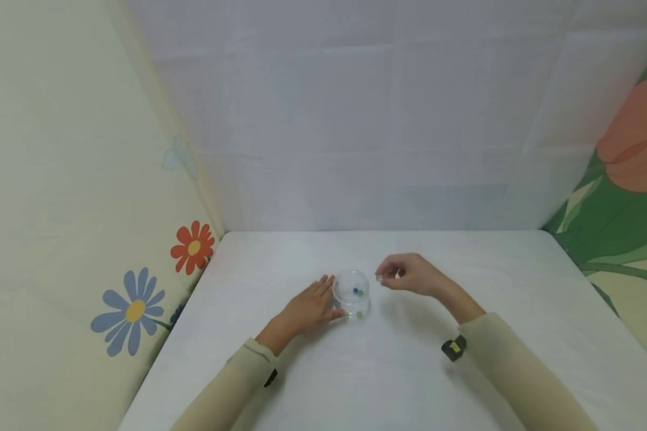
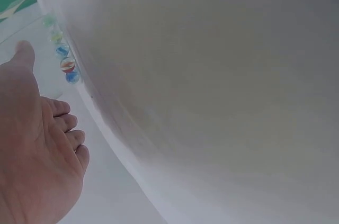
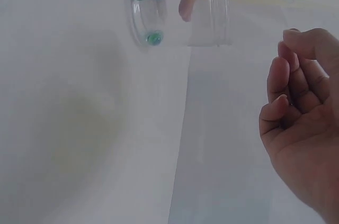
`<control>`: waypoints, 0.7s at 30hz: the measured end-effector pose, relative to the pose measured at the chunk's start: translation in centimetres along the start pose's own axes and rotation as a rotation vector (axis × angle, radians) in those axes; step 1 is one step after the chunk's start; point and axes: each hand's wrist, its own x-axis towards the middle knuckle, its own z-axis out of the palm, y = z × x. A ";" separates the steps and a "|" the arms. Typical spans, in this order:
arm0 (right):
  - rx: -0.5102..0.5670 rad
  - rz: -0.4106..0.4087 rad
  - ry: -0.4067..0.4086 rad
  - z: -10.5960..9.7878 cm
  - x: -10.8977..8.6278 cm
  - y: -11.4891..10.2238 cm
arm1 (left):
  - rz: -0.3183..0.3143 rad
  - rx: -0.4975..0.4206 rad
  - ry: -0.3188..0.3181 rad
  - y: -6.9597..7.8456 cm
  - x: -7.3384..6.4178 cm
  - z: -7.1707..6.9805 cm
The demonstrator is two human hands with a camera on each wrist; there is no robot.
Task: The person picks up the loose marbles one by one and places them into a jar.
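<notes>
no readable text or labels anywhere

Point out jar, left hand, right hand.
Jar (image 3: 183, 32): right wrist view, on its clear side wall.
Left hand (image 1: 308, 307): head view, on the back of the hand.
Right hand (image 1: 415, 275): head view, on the middle of the hand.

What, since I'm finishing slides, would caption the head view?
Left hand beside a clear jar holding marbles; right hand, on the other side, pinching a small glassy object.
</notes>
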 end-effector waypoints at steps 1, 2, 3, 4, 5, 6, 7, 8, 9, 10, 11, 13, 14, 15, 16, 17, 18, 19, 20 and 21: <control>-0.005 -0.009 -0.001 0.1 0.1 -0.1 | -0.001 -0.001 -0.001 0.0 0.0 0.0; -0.011 -0.021 -0.003 0.2 0.3 -0.1 | -0.003 -0.001 -0.003 0.0 0.0 0.0; -0.015 -0.030 -0.006 0.3 0.4 -0.2 | -0.004 -0.003 -0.002 0.0 0.0 0.0; -0.022 -0.040 -0.009 0.4 0.5 -0.2 | -0.003 -0.004 -0.002 0.0 0.0 0.0; -0.030 -0.049 -0.014 0.4 0.7 -0.3 | -0.002 -0.006 0.002 0.0 0.1 0.1; -0.035 -0.050 -0.019 0.5 0.8 -0.4 | -0.001 -0.007 0.003 -0.1 0.1 0.1; -0.040 -0.050 -0.025 0.6 0.9 -0.5 | -0.002 -0.007 0.002 -0.1 0.1 0.2; -0.044 -0.049 -0.030 0.7 1.1 -0.5 | -0.002 -0.006 0.000 -0.1 0.1 0.2; -0.049 -0.051 -0.035 0.8 1.2 -0.6 | -0.002 -0.004 0.000 -0.2 0.1 0.2; -0.058 -0.055 -0.039 0.8 1.3 -0.6 | -0.001 -0.004 0.001 -0.2 0.1 0.2; -0.064 -0.057 -0.042 0.9 1.5 -0.8 | 0.000 -0.003 0.002 -0.2 0.1 0.2; -0.075 -0.059 -0.047 1.0 1.7 -0.9 | 0.000 -0.003 0.000 -0.2 0.1 0.2; -0.080 -0.064 -0.050 1.1 1.8 -1.0 | 0.002 -0.006 0.001 -0.2 0.1 0.1; -0.084 -0.063 -0.053 1.1 1.9 -1.1 | 0.001 -0.009 0.000 -0.2 0.1 0.1; -0.087 -0.058 -0.057 1.2 2.0 -1.2 | 0.001 -0.011 -0.003 -0.2 0.0 0.0; -0.086 -0.050 -0.060 1.2 2.1 -1.3 | 0.000 -0.014 -0.006 -0.2 0.0 -0.1; -0.088 -0.049 -0.064 1.3 2.2 -1.3 | -0.001 -0.017 -0.009 -0.2 0.0 -0.1; -0.088 -0.043 -0.068 1.3 2.2 -1.4 | -0.003 -0.022 -0.011 -0.1 -0.1 -0.2; -0.088 -0.036 -0.071 1.4 2.3 -1.5 | -0.003 -0.023 -0.013 -0.1 -0.1 -0.2; -0.089 -0.029 -0.074 1.4 2.4 -1.5 | -0.004 -0.022 -0.016 -0.1 -0.2 -0.3</control>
